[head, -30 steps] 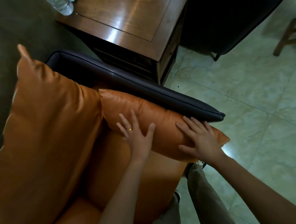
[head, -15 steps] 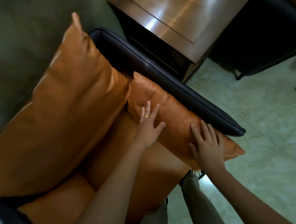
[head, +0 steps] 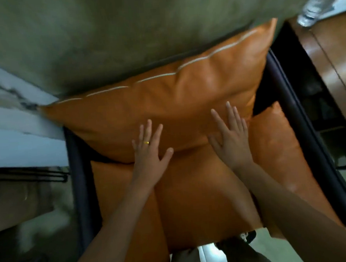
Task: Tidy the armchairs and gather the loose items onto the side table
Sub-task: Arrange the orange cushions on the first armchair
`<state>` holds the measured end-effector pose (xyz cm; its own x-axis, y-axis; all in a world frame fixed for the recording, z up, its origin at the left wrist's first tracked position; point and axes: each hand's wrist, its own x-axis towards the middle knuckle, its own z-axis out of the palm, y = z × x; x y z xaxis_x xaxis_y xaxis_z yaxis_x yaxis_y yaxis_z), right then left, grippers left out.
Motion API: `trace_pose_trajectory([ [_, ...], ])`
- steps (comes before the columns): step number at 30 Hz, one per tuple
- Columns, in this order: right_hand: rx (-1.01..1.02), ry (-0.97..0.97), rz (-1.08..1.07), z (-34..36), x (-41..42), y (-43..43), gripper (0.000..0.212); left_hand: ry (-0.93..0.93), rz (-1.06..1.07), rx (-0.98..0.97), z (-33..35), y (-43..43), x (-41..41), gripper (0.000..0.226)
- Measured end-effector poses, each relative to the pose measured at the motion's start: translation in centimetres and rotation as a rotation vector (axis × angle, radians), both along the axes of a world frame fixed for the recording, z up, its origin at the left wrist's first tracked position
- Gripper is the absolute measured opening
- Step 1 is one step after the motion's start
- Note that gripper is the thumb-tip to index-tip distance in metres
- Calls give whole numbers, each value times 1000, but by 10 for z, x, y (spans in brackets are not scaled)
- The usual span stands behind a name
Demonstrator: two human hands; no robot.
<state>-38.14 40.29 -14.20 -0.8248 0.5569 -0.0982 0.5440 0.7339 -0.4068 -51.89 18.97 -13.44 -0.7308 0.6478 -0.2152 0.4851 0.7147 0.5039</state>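
Risk of shoving the large orange leather back cushion [head: 166, 103] askew against the grey wall, or of nudging the smaller orange leather side cushion [head: 279, 154] just right of it out over the dark armrest, if pressed too hard or unevenly. Left hand [head: 149, 152] and right hand [head: 230, 139] both flat, fingers spread, palms pressing the back cushion's lower edge, grasping nothing. Beyond the armrest, brown wooden table [head: 334, 64] carrying a clear plastic bottle [head: 318, 2].
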Motion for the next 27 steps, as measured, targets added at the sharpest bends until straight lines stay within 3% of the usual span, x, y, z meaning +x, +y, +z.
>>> trace_pose_trajectory([
  [5,52,52,148,18,-95,-3,64,148,135,-87,14,-14,-71,91],
  [10,54,14,183,12,-141,33,64,-15,303,-139,-5,0,-113,107],
  [12,81,-17,232,7,-150,46,63,21,265,-202,-16,13,-113,100],
  [17,183,-103,426,-8,-178,56,58,152,162,-57,-28,62,-112,59],
  [22,259,-165,514,-42,-175,80,63,205,79,-155,-67,77,-129,58],
  [27,360,-220,365,-44,-156,138,65,303,127,-247,-72,67,-144,64],
])
